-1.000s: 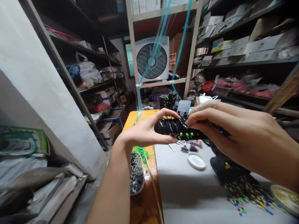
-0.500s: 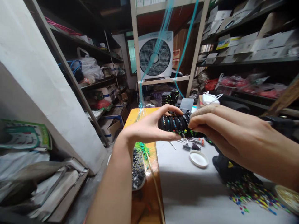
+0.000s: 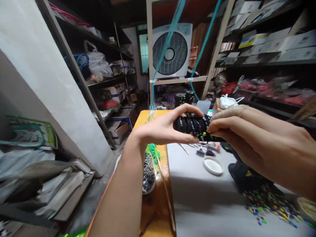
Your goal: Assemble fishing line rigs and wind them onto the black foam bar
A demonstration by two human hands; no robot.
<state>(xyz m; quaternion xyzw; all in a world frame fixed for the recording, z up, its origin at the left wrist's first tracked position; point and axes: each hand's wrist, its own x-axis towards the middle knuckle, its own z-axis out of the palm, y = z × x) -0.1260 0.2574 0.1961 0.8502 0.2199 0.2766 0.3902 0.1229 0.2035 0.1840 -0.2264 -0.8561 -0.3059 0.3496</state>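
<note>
left hand (image 3: 160, 131), right hand (image 3: 251, 138), black spool stack (image 3: 191, 125)

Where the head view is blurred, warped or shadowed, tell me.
Head view: the wide lens slants the shelf post and swells the right hand; the black stack in the left hand is fairly sharp; the beads and the papers at the lower corners are smeared; a soft shadow lies on the table under the hands.

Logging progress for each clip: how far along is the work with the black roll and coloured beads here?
Likely done: two similar black stacks stand on the shelf behind. In hand: the left hand and right hand grip a black roll dotted with coloured beads. Remaining: many loose beads on the table and a pile of dark pieces.
</note>
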